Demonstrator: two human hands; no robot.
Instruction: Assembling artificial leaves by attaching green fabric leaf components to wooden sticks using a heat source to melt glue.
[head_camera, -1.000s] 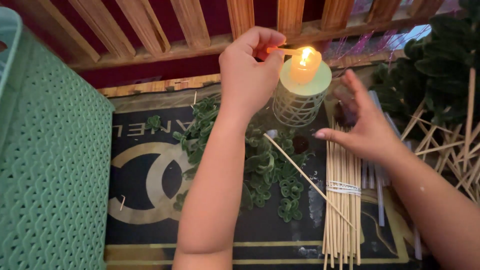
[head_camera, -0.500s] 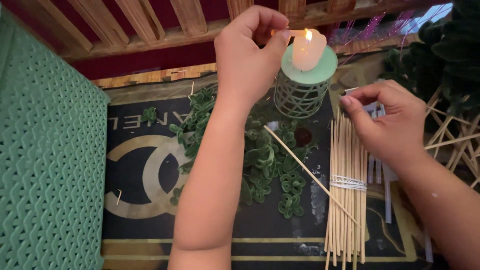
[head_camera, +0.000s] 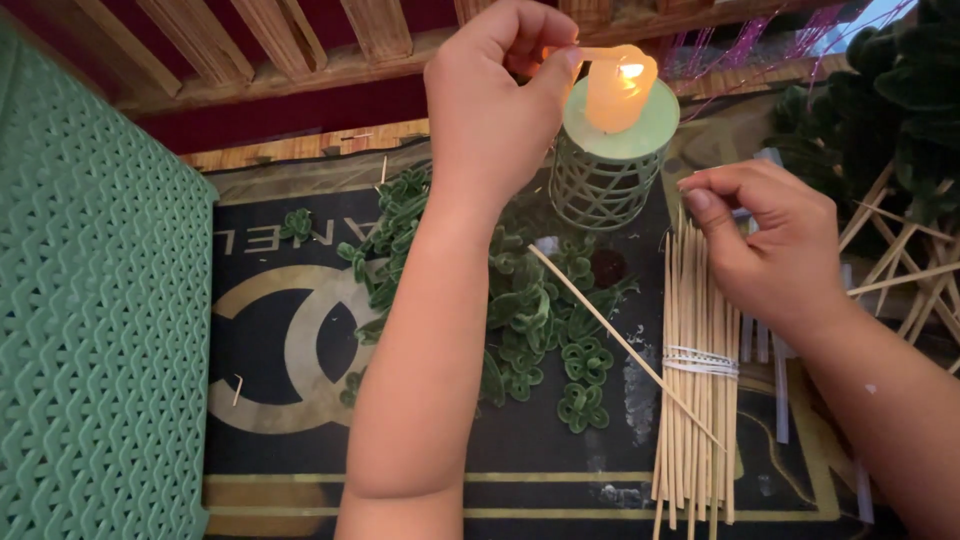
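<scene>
1. Head view: my left hand (head_camera: 490, 110) pinches a thin stick (head_camera: 590, 52) in its fingers, tip at the flame of the lit candle (head_camera: 618, 88).
2. I judge the stick light, stiff and brittle; hold it near the end away from the flame.
3. My right hand (head_camera: 770, 240) has fingers curled, pressed on the tied stick bundle (head_camera: 697, 400) on the tabletop (head_camera: 300, 420).

- You work in soft, even light with no hard shadows.
- The candle flame (head_camera: 630, 70) burns out to a white glare and warms the wax around it.
- Your left hand (head_camera: 500, 95) is slightly blurred; the corners look softer.
</scene>
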